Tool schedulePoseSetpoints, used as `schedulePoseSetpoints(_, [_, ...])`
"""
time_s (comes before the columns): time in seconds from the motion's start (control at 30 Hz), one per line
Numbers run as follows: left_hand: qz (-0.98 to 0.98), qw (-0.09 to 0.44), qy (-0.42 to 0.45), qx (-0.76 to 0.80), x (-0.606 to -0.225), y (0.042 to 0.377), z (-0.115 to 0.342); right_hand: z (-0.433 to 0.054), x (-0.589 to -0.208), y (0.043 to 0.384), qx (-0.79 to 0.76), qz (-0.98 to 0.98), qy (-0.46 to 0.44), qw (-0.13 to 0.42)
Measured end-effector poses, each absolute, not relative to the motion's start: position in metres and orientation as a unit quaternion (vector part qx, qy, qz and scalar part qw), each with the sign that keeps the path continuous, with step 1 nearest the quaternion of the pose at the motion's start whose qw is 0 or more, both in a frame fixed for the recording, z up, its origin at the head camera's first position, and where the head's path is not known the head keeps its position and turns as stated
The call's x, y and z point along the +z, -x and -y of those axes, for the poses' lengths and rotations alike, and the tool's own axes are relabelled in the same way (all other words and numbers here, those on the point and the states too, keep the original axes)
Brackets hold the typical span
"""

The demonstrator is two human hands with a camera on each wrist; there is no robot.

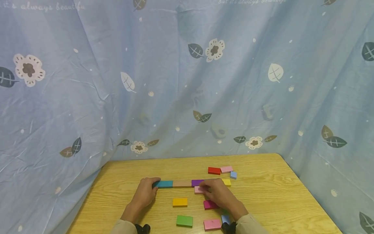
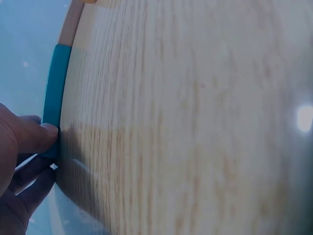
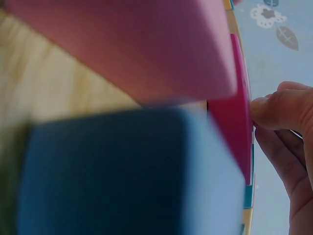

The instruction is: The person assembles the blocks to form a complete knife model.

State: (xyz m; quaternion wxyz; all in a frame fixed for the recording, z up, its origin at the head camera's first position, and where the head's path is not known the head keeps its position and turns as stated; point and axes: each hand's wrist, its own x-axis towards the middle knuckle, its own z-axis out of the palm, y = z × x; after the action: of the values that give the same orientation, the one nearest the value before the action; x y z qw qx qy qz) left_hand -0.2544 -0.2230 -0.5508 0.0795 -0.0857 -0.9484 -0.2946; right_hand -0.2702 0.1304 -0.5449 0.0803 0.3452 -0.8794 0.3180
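A teal block (image 1: 164, 184), a tan block (image 1: 182, 184) and a purple block (image 1: 197, 183) lie end to end in a row. My left hand (image 1: 146, 191) is at the row's left end, its thumb and fingers around the end of the teal block (image 2: 57, 83). A light pink block (image 1: 199, 190) sits just in front of the purple one. My right hand (image 1: 217, 191) pinches the light pink block, covering its right end and part of the row behind. Below this hand is a magenta block (image 1: 210, 204), seen close up in the right wrist view.
Behind the row are a red block (image 1: 214, 171), a pink block (image 1: 226, 169) and a small blue block (image 1: 233, 175). A yellow block (image 1: 226, 183) shows past my right hand. Nearer lie orange (image 1: 180, 202), green (image 1: 184, 221), pink (image 1: 212, 224) and blue (image 1: 225, 219) blocks. A curtain (image 1: 175, 97) hangs behind the table.
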Motion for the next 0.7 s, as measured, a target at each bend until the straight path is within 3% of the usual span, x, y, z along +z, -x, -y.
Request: schedulePoseSetpoints(0.7, [0.947,0.081,0.084,-0.298,-0.5518,0.2539,0.2234,-0.1284,-0.5427,0.2642,0.355,0.871,-0.329,0.087])
